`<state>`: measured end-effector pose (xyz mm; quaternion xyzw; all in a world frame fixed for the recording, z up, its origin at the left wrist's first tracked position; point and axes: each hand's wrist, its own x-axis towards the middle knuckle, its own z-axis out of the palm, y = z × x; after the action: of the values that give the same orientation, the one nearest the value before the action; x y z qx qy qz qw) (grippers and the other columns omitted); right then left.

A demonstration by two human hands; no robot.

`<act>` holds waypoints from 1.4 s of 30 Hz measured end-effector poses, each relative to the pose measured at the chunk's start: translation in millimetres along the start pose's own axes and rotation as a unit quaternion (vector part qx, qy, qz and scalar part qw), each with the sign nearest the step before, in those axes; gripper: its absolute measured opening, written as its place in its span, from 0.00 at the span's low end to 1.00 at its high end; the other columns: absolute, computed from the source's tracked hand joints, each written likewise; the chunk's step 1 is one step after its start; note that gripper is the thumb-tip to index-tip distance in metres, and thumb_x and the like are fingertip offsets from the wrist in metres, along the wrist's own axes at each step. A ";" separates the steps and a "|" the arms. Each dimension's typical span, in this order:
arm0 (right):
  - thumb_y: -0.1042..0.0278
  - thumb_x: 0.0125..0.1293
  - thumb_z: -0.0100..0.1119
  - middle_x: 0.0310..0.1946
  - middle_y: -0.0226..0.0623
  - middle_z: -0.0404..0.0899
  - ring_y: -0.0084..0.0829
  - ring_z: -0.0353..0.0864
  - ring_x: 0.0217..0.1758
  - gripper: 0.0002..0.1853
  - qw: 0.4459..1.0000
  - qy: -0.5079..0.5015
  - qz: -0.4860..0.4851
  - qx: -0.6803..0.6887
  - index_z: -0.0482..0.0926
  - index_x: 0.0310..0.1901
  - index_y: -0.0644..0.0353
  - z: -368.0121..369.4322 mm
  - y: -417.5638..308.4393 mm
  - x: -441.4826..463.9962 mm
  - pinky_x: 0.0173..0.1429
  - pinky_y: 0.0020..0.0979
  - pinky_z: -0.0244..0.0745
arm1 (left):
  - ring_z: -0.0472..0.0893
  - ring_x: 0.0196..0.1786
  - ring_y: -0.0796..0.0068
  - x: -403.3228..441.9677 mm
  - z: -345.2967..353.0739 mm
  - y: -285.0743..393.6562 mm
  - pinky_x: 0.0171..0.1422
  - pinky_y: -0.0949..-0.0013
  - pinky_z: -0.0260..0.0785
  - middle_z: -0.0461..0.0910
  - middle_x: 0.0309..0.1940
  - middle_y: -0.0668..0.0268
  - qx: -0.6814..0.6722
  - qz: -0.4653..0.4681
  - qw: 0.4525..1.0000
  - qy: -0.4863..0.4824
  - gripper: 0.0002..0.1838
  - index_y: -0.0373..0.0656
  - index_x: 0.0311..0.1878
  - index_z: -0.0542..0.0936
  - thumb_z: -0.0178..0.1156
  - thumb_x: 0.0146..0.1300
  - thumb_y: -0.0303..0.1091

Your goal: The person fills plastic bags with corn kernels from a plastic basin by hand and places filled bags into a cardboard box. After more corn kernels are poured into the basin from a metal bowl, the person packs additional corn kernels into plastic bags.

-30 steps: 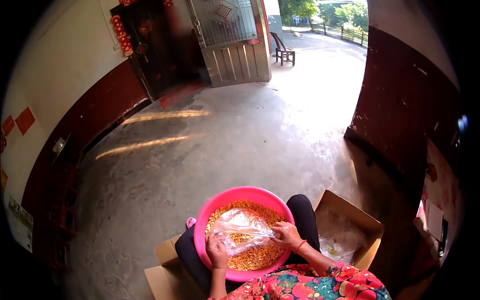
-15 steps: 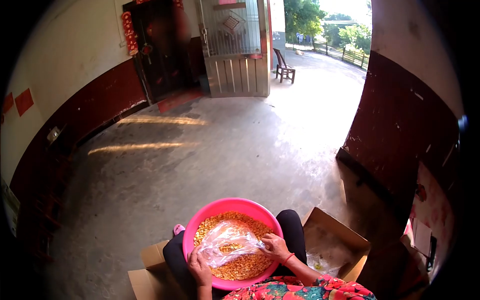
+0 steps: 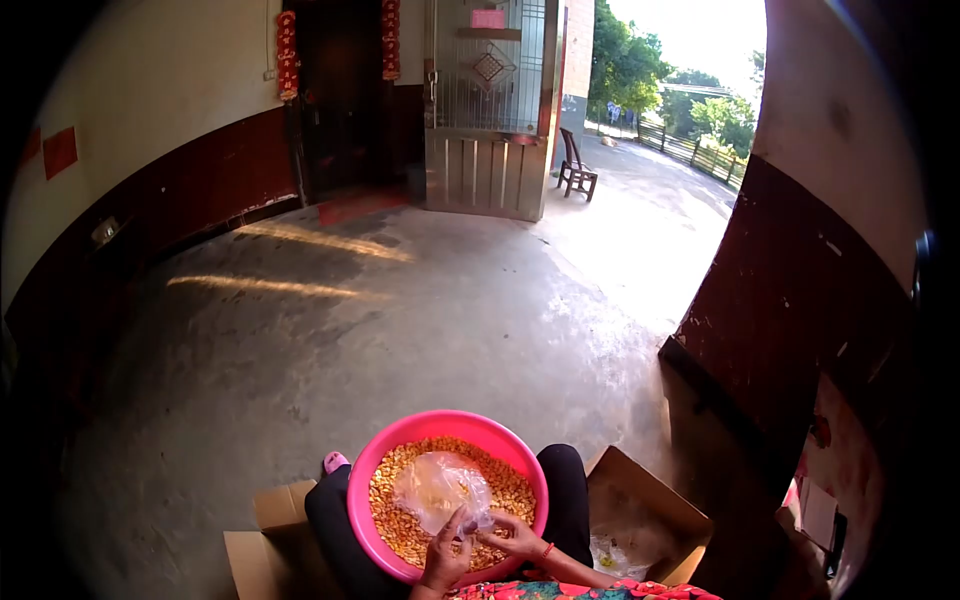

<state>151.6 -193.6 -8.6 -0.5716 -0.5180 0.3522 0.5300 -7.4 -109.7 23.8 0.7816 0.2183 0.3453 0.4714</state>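
Note:
A pink basin rests on my lap, holding a layer of yellow-orange pieces that look like corn kernels. Over the kernels lies a clear plastic bag, puffed out on its far side. My left hand pinches the bag's gathered near end, fingers closed. Close beside it, my right hand grips the same end from the right, with a red band on the wrist. What the bag contains, if anything, I cannot make out.
An open cardboard box stands at my right, and another cardboard box at my left. Farther off are a metal door standing open and a wooden chair outside. A dark red-and-white wall runs along the right.
My hands have come together at the bag's near end; before, they were apart, with the bag spread between them. The bag is now bunched and rounded. The camera view has shifted slightly.

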 end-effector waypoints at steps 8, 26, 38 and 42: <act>0.70 0.64 0.58 0.45 0.31 0.76 0.22 0.74 0.49 0.16 0.939 0.012 0.212 0.272 0.72 0.52 0.63 27.5 -24.8 -0.6 0.56 0.25 0.68 | 0.75 0.51 0.49 0.9 -9.8 16.7 0.58 0.60 0.67 0.75 0.49 0.48 0.008 -0.022 0.999 -0.028 0.39 0.45 0.69 0.59 0.42 0.47 0.15; 0.68 0.62 0.60 0.35 0.28 0.79 0.18 0.74 0.37 0.12 0.946 -0.171 0.252 0.108 0.79 0.42 0.67 -14.5 -77.2 -13.3 0.44 0.24 0.69 | 0.59 0.68 0.54 5.9 -20.3 -1.9 0.68 0.56 0.52 0.59 0.66 0.54 0.186 -0.007 0.976 0.111 0.43 0.43 0.68 0.58 0.51 0.42 0.15; 0.71 0.65 0.54 0.38 0.33 0.77 0.21 0.73 0.41 0.09 0.916 -0.353 0.187 -0.018 0.76 0.43 0.67 -11.8 -90.5 -10.4 0.47 0.24 0.69 | 0.67 0.59 0.63 1.0 -1.1 -23.3 0.65 0.50 0.48 0.69 0.53 0.61 0.241 0.045 0.962 -0.121 0.41 0.55 0.69 0.57 0.58 0.49 0.31; 0.71 0.64 0.55 0.37 0.29 0.78 0.18 0.72 0.40 0.10 0.938 -0.295 0.183 0.004 0.76 0.45 0.65 -3.5 -98.4 -11.2 0.45 0.22 0.69 | 0.74 0.45 0.68 -1.2 -1.4 -26.2 0.57 0.54 0.57 0.76 0.36 0.67 0.223 0.045 0.970 -0.083 0.19 0.56 0.50 0.79 0.57 0.51 0.33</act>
<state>131.0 -214.9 85.9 -0.5248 -0.5364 0.5977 0.2823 -9.7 -97.6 0.5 0.9018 0.2147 0.2426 0.2860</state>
